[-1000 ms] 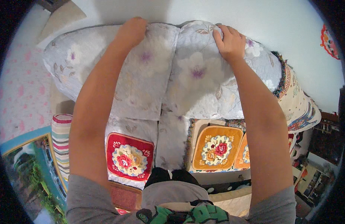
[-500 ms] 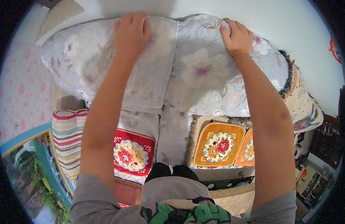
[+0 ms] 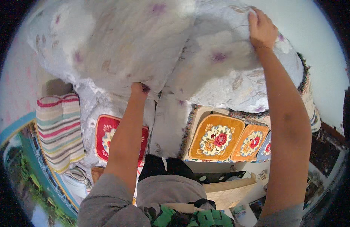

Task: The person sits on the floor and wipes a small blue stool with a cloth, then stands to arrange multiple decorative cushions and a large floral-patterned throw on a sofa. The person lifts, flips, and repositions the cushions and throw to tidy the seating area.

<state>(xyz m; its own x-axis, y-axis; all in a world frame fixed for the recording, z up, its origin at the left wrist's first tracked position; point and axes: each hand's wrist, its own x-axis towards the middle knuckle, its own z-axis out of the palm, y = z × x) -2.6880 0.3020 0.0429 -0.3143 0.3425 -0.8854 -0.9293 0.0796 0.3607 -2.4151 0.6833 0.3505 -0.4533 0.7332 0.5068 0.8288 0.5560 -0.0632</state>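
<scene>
A grey-white sofa cover [image 3: 216,75] with large pale flowers and purple centres lies over the sofa's backrest. At the far right, my right hand [image 3: 263,30] is closed over its upper edge, the thumb on the near side. My left hand [image 3: 140,88] is at the lower edge of the left cover panel [image 3: 118,49], closed on the cloth, with the fingers mostly hidden by it. That panel bulges up toward me, and its upper edge runs out of view. A red floral seat mat [image 3: 105,126] lies below my left hand, partly behind my forearm.
On the right seat are floral mats, an orange one [image 3: 216,138] and a lighter orange one [image 3: 250,143]. A striped cushion [image 3: 60,126] stands at the left, beside a landscape picture [image 3: 29,170]. The pale wall [image 3: 311,41] rises behind the sofa.
My left hand has come down from the backrest's upper edge to the panel's lower edge. The left panel has risen toward me. My right hand stays on the upper edge.
</scene>
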